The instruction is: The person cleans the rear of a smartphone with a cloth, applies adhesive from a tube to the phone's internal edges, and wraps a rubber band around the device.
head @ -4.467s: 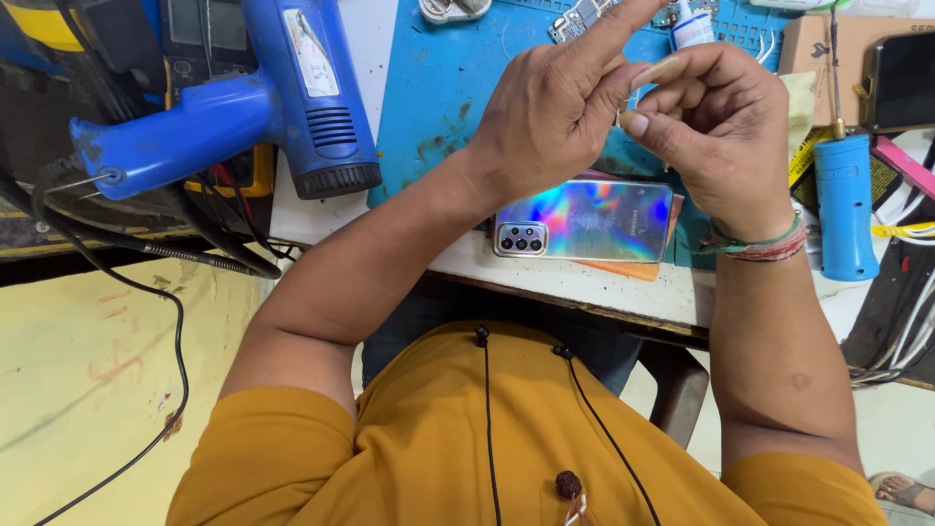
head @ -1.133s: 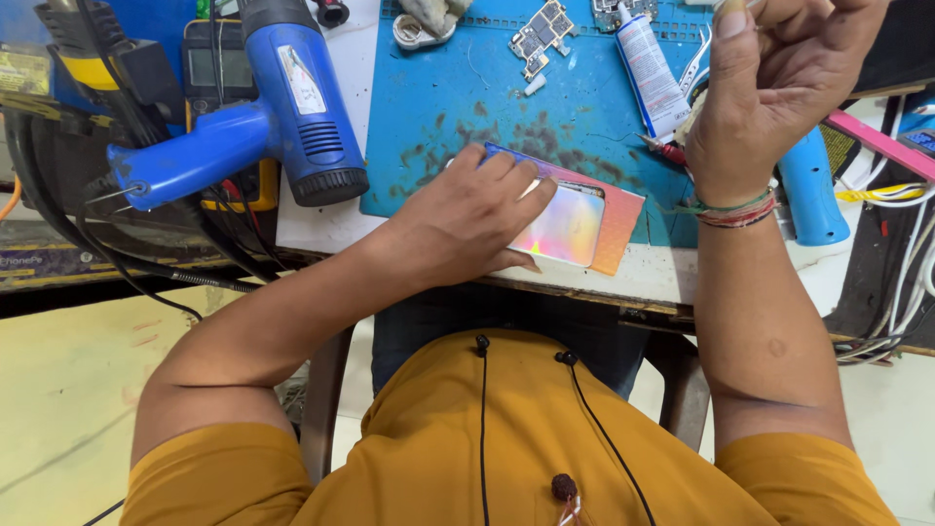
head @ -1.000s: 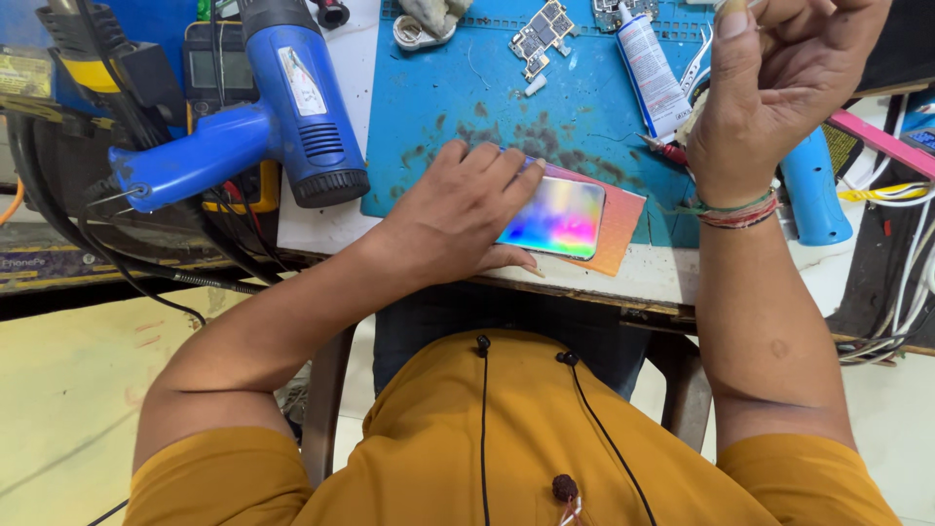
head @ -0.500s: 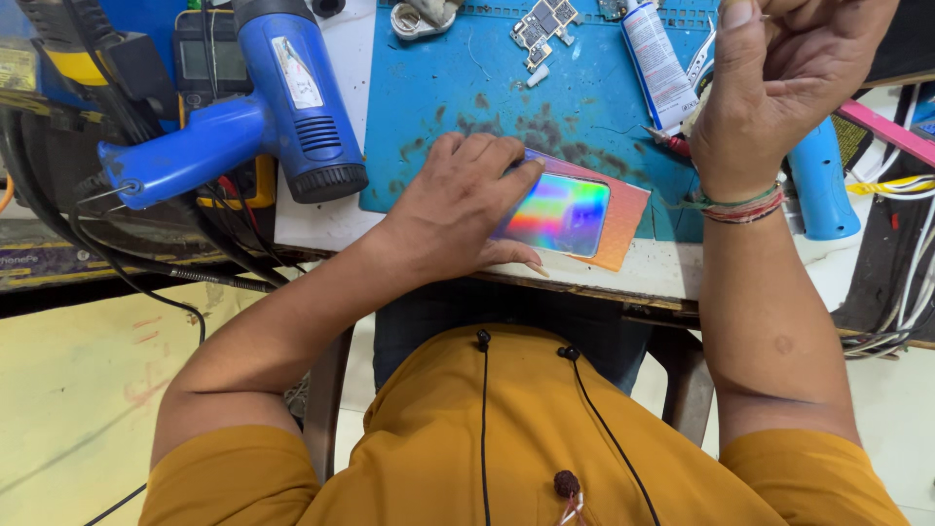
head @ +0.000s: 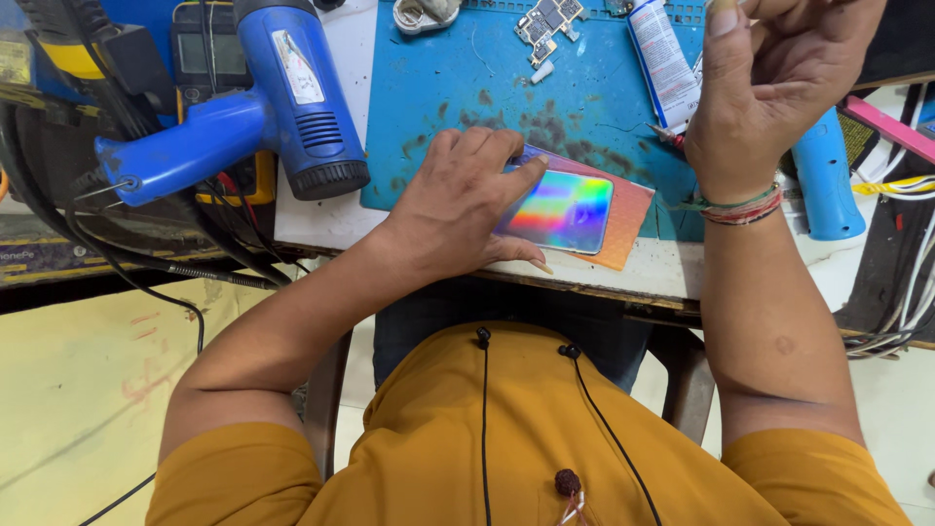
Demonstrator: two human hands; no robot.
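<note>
Where the left hand [head: 456, 216] earlier met the right near the far edge to work on a small item, it now lies flat with fingers spread on the iridescent rainbow-backed phone [head: 560, 209], pressing its left end; over the last second the phone has turned slightly under it. The right hand [head: 779, 83] has stayed raised for the last second, fingers curled loosely; whether it pinches anything cannot be told. The phone rests on a thin orange rectangular card [head: 623, 219], at the near edge of the blue stained work mat [head: 467, 88].

Surface [head: 321, 219]: white, worn at the front edge. On the mat: white glue tube [head: 662, 58], small green circuit board pieces [head: 545, 19]. Left of the mat: blue plastic heat gun [head: 253, 122], lying over a yellow-cased meter [head: 209, 68] and black cables [head: 146, 248]. Right of the mat: blue cylindrical tool handle [head: 823, 170], pink strip [head: 891, 127], white wires [head: 896, 331].

Room: pale yellow floor [head: 78, 390] at left below the surface.
</note>
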